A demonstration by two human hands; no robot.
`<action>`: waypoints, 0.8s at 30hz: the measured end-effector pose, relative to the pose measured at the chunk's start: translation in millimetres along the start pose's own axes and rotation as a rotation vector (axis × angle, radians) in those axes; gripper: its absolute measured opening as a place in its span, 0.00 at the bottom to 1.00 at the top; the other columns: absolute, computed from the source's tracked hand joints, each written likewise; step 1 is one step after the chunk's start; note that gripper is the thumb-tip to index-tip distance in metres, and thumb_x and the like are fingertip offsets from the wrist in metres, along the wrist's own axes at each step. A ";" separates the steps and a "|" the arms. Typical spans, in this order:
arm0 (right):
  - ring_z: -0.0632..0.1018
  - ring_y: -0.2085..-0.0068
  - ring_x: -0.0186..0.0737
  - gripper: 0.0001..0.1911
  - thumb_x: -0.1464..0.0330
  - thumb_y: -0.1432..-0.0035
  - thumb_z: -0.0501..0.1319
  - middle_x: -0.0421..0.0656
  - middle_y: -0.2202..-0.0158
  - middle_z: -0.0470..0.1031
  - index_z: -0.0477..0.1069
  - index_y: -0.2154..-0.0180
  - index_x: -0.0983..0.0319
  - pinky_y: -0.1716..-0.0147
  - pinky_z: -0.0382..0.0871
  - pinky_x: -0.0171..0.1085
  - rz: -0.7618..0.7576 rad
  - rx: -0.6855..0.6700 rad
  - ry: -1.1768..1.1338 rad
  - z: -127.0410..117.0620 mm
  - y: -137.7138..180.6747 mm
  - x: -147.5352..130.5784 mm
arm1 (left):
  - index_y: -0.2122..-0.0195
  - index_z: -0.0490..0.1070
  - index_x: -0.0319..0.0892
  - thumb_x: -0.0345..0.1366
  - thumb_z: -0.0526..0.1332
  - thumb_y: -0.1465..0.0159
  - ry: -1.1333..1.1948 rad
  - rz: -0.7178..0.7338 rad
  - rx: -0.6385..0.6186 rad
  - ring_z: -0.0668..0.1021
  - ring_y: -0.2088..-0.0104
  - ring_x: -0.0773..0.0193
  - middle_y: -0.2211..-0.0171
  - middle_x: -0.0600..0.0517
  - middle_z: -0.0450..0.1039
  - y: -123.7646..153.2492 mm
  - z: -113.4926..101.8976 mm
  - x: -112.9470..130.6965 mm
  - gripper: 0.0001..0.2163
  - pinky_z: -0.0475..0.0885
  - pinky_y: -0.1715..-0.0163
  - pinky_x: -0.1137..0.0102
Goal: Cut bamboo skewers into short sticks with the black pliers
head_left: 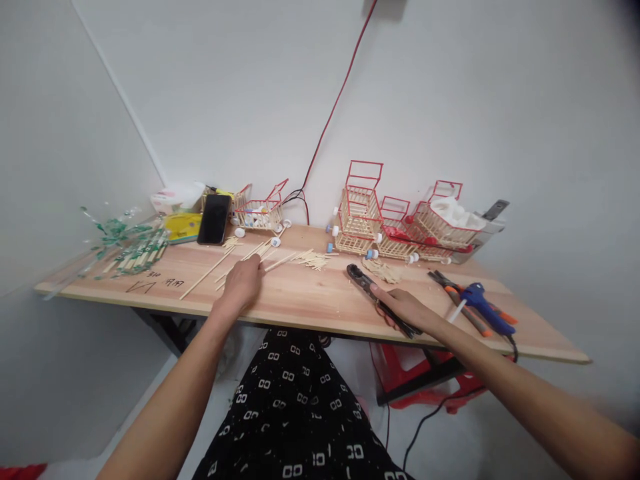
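Note:
My left hand (244,285) is over the thin wooden sticks (203,279) left of the table's middle. Its fingers are closed, and one pale stick (279,261) sticks out to the right from the fingertips. My right hand (400,308) grips a pair of black wire-stripper-like pliers (361,279) by the handles, with the jaws pointing up and left. A pile of short cut stick pieces (315,260) lies between the hands. Just beyond the pliers is a small heap of flat, pale pieces (381,270).
Small stick-built shopping carts with red rims (357,217) stand along the wall, another cart (260,215) at left. A phone (214,219) leans beside a yellow packet (183,228). Wrapped stick bundles (143,250) lie far left. At right lie a blue glue gun (484,307) and orange-handled pliers (467,308).

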State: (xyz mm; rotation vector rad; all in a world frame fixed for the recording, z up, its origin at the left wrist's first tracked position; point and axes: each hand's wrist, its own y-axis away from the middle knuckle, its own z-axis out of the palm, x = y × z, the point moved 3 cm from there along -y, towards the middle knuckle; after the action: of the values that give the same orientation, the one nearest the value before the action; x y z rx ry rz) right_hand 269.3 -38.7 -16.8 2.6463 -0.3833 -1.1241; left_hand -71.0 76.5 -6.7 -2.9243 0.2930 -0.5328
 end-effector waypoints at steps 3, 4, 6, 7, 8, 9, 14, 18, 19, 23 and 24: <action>0.68 0.85 0.32 0.39 0.35 0.47 0.43 0.42 0.85 0.68 0.64 0.80 0.63 0.84 0.63 0.31 -0.021 -0.018 -0.011 -0.5 1.9 -1.6 | 0.66 0.72 0.42 0.32 0.52 0.40 0.064 0.046 -0.019 0.76 0.62 0.52 0.65 0.42 0.77 2.3 -6.5 -12.7 0.09 0.65 0.66 0.67; 0.69 0.85 0.32 0.39 0.35 0.47 0.42 0.42 0.85 0.68 0.64 0.80 0.63 0.84 0.63 0.31 -0.025 -0.025 -0.016 -0.4 2.4 -2.3 | 0.70 0.72 0.42 0.32 0.52 0.41 0.092 0.082 -0.029 0.75 0.63 0.53 0.67 0.43 0.77 3.4 -9.0 -15.0 0.09 0.65 0.66 0.67; 0.69 0.85 0.32 0.39 0.35 0.47 0.43 0.42 0.84 0.68 0.65 0.79 0.63 0.83 0.64 0.32 -0.023 -0.032 -0.023 -0.1 3.3 -3.5 | 0.75 0.70 0.42 0.32 0.53 0.43 0.195 0.157 -0.054 0.75 0.65 0.57 0.70 0.47 0.76 6.1 -15.3 -15.4 0.08 0.66 0.65 0.68; 0.69 0.85 0.32 0.39 0.35 0.47 0.43 0.42 0.84 0.69 0.65 0.79 0.63 0.83 0.64 0.32 -0.018 -0.031 -0.030 0.2 3.4 -4.0 | 0.75 0.69 0.42 0.33 0.53 0.43 0.275 0.188 -0.060 0.74 0.66 0.58 0.71 0.48 0.75 7.9 -19.0 -13.4 0.07 0.66 0.64 0.69; 0.69 0.84 0.32 0.39 0.35 0.47 0.44 0.42 0.84 0.69 0.66 0.78 0.63 0.83 0.64 0.32 -0.014 -0.030 -0.043 0.6 3.3 -4.4 | 0.75 0.68 0.43 0.34 0.53 0.43 0.367 0.214 -0.054 0.74 0.67 0.59 0.72 0.50 0.74 9.7 -23.0 -10.1 0.07 0.67 0.64 0.69; 0.69 0.84 0.32 0.38 0.35 0.48 0.44 0.42 0.84 0.68 0.66 0.78 0.63 0.82 0.65 0.32 -0.011 -0.029 -0.058 1.1 3.0 -4.7 | 0.75 0.67 0.43 0.36 0.52 0.42 0.463 0.233 -0.034 0.74 0.67 0.60 0.72 0.51 0.73 11.7 -27.0 -5.9 0.07 0.67 0.64 0.69; 0.70 0.83 0.32 0.39 0.35 0.48 0.43 0.42 0.85 0.68 0.65 0.78 0.63 0.81 0.65 0.31 -0.024 -0.036 -0.113 3.9 -0.6 -4.2 | 0.69 0.62 0.43 0.40 0.48 0.35 0.801 0.268 0.154 0.71 0.68 0.64 0.71 0.53 0.69 15.6 -31.8 16.3 0.09 0.67 0.62 0.69; 0.70 0.83 0.33 0.39 0.35 0.48 0.43 0.42 0.85 0.68 0.65 0.78 0.63 0.81 0.65 0.32 -0.016 -0.016 -0.163 4.2 -1.0 -0.7 | 0.63 0.58 0.44 0.41 0.50 0.35 1.056 0.288 0.129 0.72 0.67 0.65 0.70 0.54 0.68 7.8 -9.7 17.8 0.07 0.67 0.63 0.70; 0.70 0.84 0.33 0.39 0.35 0.48 0.44 0.42 0.85 0.68 0.65 0.78 0.63 0.81 0.65 0.32 -0.017 -0.013 -0.177 4.2 -0.8 0.1 | 0.62 0.58 0.44 0.41 0.51 0.35 1.084 0.287 0.107 0.72 0.68 0.66 0.71 0.55 0.67 6.2 -2.9 15.4 0.06 0.67 0.63 0.70; 0.69 0.84 0.33 0.38 0.35 0.49 0.44 0.42 0.85 0.68 0.65 0.78 0.63 0.81 0.64 0.32 -0.008 -0.015 -0.226 4.5 -0.3 3.4 | 0.64 0.57 0.44 0.38 0.52 0.35 1.082 0.286 0.032 0.71 0.68 0.66 0.71 0.55 0.67 7.5 14.1 4.8 0.05 0.66 0.63 0.70; 0.69 0.84 0.33 0.38 0.35 0.49 0.44 0.42 0.85 0.68 0.65 0.78 0.63 0.81 0.64 0.32 -0.004 -0.018 -0.235 4.7 -0.4 4.2 | 0.65 0.57 0.44 0.38 0.51 0.35 1.077 0.293 0.014 0.72 0.68 0.66 0.72 0.55 0.67 9.4 14.5 3.8 0.05 0.66 0.63 0.70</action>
State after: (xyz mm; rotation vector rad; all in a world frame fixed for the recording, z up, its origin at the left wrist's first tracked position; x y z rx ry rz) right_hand 268.8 -40.4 -22.9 2.5063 -0.4083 -1.4380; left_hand -63.8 68.3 -20.6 -2.2059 0.7835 -1.9520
